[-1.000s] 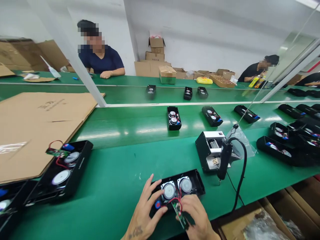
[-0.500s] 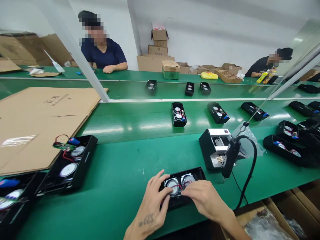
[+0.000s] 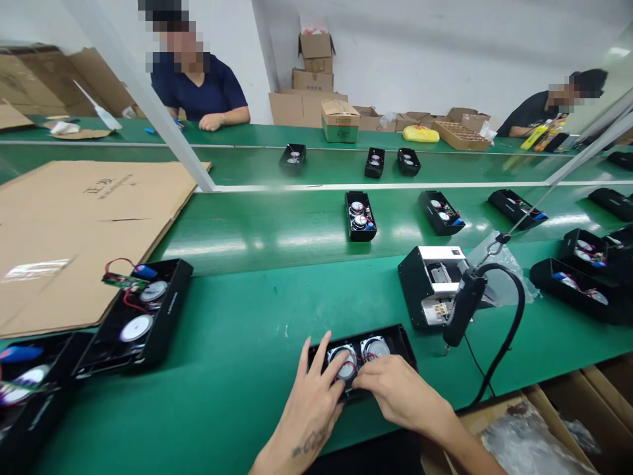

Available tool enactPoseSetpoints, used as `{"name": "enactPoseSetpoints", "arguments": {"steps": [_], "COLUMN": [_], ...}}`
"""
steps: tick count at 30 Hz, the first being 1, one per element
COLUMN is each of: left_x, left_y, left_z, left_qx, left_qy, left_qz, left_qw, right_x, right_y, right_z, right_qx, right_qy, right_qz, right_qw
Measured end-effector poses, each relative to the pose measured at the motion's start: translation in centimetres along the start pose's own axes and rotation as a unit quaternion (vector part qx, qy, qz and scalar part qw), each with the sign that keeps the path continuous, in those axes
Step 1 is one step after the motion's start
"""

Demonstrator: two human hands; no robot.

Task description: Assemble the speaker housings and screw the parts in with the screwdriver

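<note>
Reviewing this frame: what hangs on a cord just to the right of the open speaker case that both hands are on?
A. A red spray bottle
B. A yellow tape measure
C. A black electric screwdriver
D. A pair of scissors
C: a black electric screwdriver hangs tip down on a black cord, right of the speaker case that the left hand and right hand rest on.

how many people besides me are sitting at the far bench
2: one person in a dark blue shirt at the far left, another person in black at the far right. Others may be hidden beyond the frame.
</note>
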State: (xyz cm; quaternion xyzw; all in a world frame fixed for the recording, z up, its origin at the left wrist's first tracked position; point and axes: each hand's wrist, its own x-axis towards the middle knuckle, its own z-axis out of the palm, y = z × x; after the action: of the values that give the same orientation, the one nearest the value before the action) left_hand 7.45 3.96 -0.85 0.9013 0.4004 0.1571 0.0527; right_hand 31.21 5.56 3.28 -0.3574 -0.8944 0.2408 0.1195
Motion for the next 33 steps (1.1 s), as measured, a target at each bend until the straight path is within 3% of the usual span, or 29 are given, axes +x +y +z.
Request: {"name": "enactPoseSetpoints", "arguments": {"steps": [6, 12, 16, 18, 21, 25, 28, 33], "left_x": [0.6, 0.6, 0.5, 0.8, 2.3, 6.0, 8.2, 9.1], "left_y": [-0.4, -0.4, -0.2, -0.6, -1.8, -4.4, -6.1, -7.0], "left_z": [-0.3, -0.1, 0.8, 0.9, -0.1, -2.6, -3.7, -3.7], "left_qx": [0.027, 0.053, 0.052, 0.025, -0.066, -0.201, -0.235, -0.257], "left_qy": [0.010, 0.017, 0.037, 0.017, -0.064, -0.199, -0.230, -0.232], "left_qz": [0.035, 0.050, 0.038, 0.027, 0.008, -0.049, -0.060, -0.060], "left_qw": [0.999, 0.997, 0.997, 0.999, 0.996, 0.958, 0.943, 0.936], "right_x": [-0.7, -1.2, -0.9, -0.4, 1.2, 4.3, 6.5, 8.1], "right_y": [-0.2, -0.4, -1.2, -1.6, -1.9, -1.1, -0.2, 0.7], "right_z": [0.8, 2.4, 3.4, 3.5, 1.9, -2.2, -4.3, -4.9], "right_qx": [0.023, -0.029, -0.080, -0.112, -0.127, -0.065, -0.051, -0.038], "right_qy": [0.007, 0.027, 0.051, 0.046, -0.017, -0.095, -0.125, -0.145], "right_qz": [0.020, -0.016, 0.010, 0.026, 0.052, 0.106, 0.123, 0.134], "right_qw": [1.000, 0.999, 0.995, 0.992, 0.990, 0.988, 0.983, 0.980]}}
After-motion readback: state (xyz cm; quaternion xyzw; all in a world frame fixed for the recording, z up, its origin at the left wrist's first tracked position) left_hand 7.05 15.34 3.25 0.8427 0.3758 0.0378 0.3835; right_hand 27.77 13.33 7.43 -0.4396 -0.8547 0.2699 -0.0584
